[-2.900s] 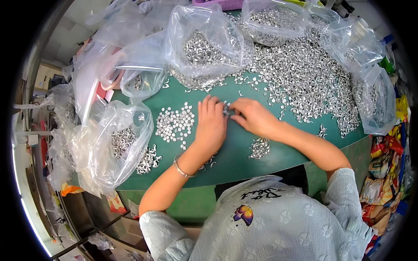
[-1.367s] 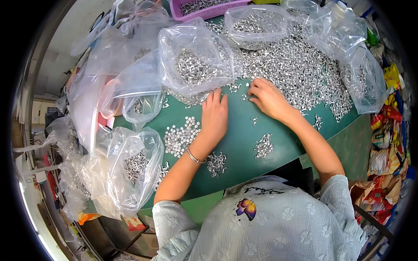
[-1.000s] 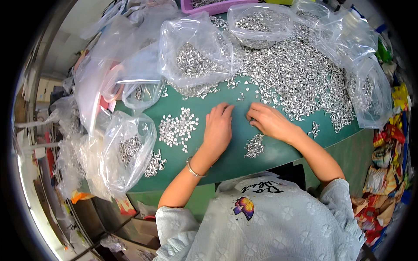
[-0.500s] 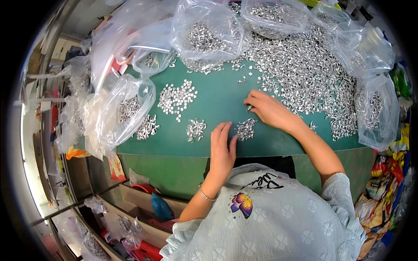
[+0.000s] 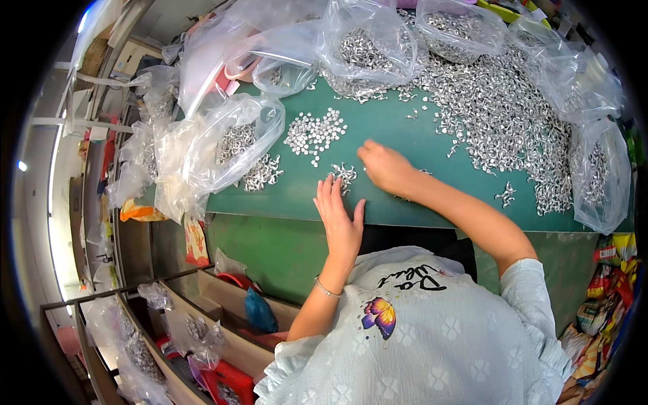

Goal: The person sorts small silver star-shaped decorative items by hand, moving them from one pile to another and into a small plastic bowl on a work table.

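Note:
My left hand (image 5: 341,219) is open, palm down by the green table's near edge. Its fingers are stretched and the thumb stands apart. Just beyond its fingertips lies a small heap of hooked silver metal pieces (image 5: 344,175). My right hand (image 5: 385,167) is to the right of that heap, slightly blurred, with its fingers curled together. Whatever they hold, if anything, is hidden. Under my right wrist, a few more metal pieces (image 5: 424,171) peek out, mostly covered. Farther off, left of the right hand, small round silver pieces (image 5: 316,133) are spread in a patch.
A broad spread of silver pieces (image 5: 503,115) covers the table's right side. Clear plastic bags of pieces, such as one at the left (image 5: 236,142) and one at the right (image 5: 601,175), line the edges. Open drawers (image 5: 223,324) are below left.
The view has shifted. My left hand has moved left from the right-hand heap to the left one, its thumb spreading. The right hand has swung left, its forearm now over the right-hand heap.

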The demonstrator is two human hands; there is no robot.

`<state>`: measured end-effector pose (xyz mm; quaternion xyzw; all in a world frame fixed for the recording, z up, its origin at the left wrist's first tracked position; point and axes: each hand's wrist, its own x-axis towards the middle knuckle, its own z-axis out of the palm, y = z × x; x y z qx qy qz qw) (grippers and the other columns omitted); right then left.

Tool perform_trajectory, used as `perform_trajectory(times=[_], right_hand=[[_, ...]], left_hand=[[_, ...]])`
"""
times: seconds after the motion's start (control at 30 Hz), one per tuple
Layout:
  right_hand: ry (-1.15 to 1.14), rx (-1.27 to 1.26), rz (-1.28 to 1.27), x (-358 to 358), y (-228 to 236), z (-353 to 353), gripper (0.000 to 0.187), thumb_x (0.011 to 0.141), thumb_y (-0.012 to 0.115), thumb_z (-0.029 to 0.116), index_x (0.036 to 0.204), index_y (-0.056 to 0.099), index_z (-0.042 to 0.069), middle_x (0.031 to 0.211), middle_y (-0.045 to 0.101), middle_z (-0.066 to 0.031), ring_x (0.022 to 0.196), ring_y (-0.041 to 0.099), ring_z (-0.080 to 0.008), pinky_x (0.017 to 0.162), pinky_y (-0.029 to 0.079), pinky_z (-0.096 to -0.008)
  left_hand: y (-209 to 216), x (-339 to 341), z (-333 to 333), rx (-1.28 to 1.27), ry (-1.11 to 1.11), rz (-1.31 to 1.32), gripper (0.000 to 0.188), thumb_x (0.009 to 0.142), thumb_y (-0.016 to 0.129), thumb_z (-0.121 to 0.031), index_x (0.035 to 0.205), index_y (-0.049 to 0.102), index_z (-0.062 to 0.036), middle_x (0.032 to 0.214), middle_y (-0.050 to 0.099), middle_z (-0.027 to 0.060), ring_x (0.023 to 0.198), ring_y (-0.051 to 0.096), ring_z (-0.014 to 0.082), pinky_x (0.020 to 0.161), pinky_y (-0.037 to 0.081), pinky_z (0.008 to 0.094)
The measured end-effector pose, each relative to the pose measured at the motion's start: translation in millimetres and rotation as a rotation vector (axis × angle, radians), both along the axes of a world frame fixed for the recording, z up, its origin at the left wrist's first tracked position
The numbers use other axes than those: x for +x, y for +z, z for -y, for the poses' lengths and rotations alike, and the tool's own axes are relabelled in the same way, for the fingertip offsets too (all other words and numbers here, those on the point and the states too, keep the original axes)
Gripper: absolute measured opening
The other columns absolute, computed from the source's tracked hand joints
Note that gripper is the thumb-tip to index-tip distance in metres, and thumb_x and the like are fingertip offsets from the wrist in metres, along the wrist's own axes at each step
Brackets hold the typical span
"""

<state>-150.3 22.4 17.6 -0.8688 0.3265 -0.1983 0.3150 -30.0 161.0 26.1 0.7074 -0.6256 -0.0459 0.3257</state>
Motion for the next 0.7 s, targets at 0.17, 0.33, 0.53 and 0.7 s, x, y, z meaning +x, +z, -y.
perform_trajectory(times=[0.17, 0.33, 0.53, 0.7], right_hand=[[-0.114, 0.247, 0.142, -8.6, 19.7, 3.9, 0.022, 0.083, 0.062, 0.003, 0.104, 0.062, -0.001, 0.098, 0.06, -0.0181, 0.092, 0.059, -0.035, 0.082, 0.049, -0.0398], [-0.459, -0.311, -0.025, -54.5, 24.9, 42.1, 0.03, 0.081, 0.061, 0.003, 0.11, 0.061, -0.001, 0.112, 0.059, -0.016, 0.106, 0.054, -0.035, 0.092, 0.045, -0.0421], [-0.301, -0.231, -0.148, -57.2, 13.2, 20.0, 0.037, 0.081, 0.066, 0.009, 0.116, 0.059, -0.002, 0.129, 0.054, -0.017, 0.126, 0.046, -0.0363, 0.104, 0.04, -0.0418], [-0.504, -0.271, -0.162, -56.0, 22.6, 62.0, 0.037, 0.084, 0.065, 0.011, 0.118, 0.058, -0.002, 0.131, 0.052, -0.0198, 0.126, 0.045, -0.0382, 0.105, 0.039, -0.0437]], left_hand=[[-8.2, 21.8, 13.3, 0.058, -0.023, -0.095, 0.07, 0.079, 0.076, -0.014, 0.137, 0.04, 0.0007, 0.144, 0.038, 0.0198, 0.138, 0.029, 0.0424, 0.111, 0.021, 0.0598], [4.6, 22.4, 36.5, 0.139, -0.205, -0.024, 0.064, 0.079, 0.075, -0.019, 0.133, 0.046, -0.0017, 0.144, 0.039, 0.0169, 0.136, 0.032, 0.0413, 0.11, 0.018, 0.0642], [14.1, 29.6, 80.4, 0.211, -0.42, 0.0, 0.045, 0.082, 0.066, -0.004, 0.125, 0.053, -0.0007, 0.139, 0.045, 0.0174, 0.129, 0.042, 0.0374, 0.107, 0.031, 0.0546], [13.4, 26.2, 150.3, 0.149, -0.513, -0.009, 0.045, 0.081, 0.062, 0.003, 0.125, 0.051, 0.0042, 0.136, 0.045, 0.0207, 0.122, 0.047, 0.0381, 0.1, 0.041, 0.0431]])
